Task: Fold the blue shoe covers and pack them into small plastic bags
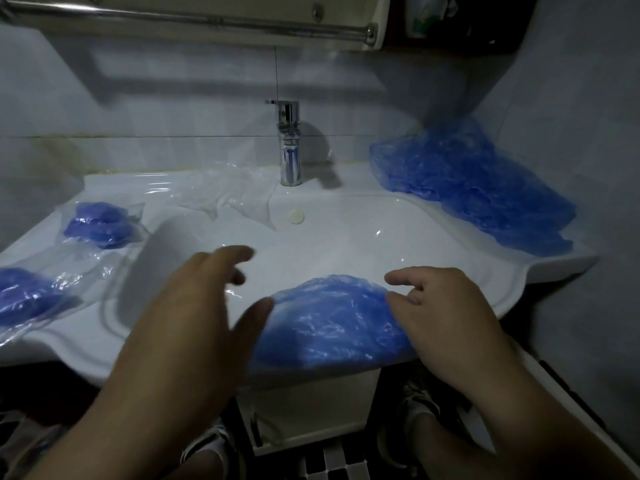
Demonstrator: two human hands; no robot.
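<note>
The left hand point(194, 306) hovers open, fingers spread and blurred by motion, its thumb just at the 9 o'clock edge of a crumpled blue shoe cover point(329, 323). The right hand point(446, 313) is relaxed, fingers loosely bent, with its thumb lying on the cover's 3 o'clock edge. Its palm hides that end of the cover, and no pinch shows. The cover lies on the near rim of the white sink point(346, 237), partly over the front edge.

At 9 o'clock on the surface a packed bag point(27, 296) holding blue covers is cut off by the frame. A second packed bag point(100, 225) sits at 10 o'clock. Clear empty bags point(214, 195) lie at 11 o'clock, hard to tell apart against the white. A chrome tap point(289, 143) stands at 12 o'clock. At 2 o'clock a loose pile of shoe covers point(467, 181) leans into the wall corner. How many are in it cannot be made out.
</note>
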